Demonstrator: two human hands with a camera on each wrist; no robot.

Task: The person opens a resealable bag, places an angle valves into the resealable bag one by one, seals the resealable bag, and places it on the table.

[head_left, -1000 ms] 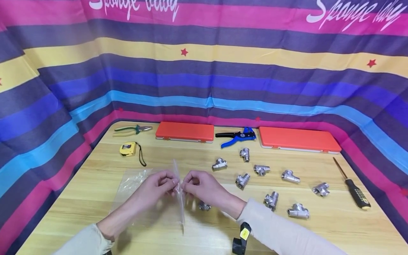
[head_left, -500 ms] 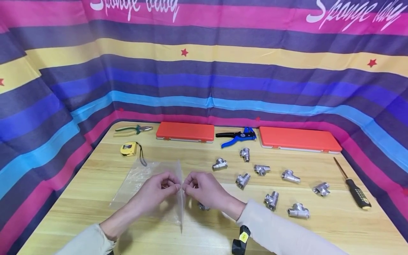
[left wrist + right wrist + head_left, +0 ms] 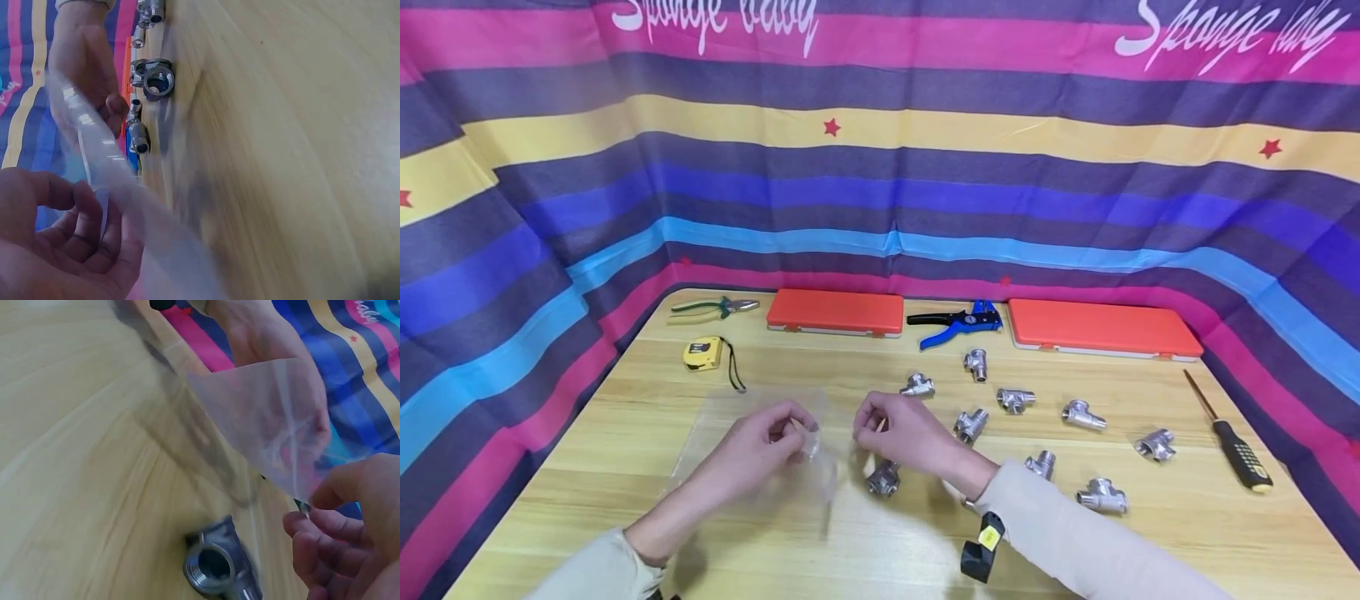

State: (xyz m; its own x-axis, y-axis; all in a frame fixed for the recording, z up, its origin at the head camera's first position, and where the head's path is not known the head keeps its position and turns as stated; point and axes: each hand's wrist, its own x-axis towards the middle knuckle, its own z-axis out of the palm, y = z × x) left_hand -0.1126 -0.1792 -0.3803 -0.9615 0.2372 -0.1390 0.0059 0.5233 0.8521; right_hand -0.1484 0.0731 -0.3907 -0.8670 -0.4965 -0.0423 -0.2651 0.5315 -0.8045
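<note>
now | left hand (image 3: 778,433) pinches bag (image 3: 752,454) | right hand (image 3: 891,429) curled, off the bag, empty | best hold mouth wide, fitting (image 3: 883,479) just below

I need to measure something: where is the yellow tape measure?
In the head view the yellow tape measure lies far left on the table, just in front of the green-handled pliers.

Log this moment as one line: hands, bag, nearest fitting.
left hand: pinches clear plastic bag | right hand: fingers curled beside bag, contact unclear | tee fitting: on table below right hand
</note>
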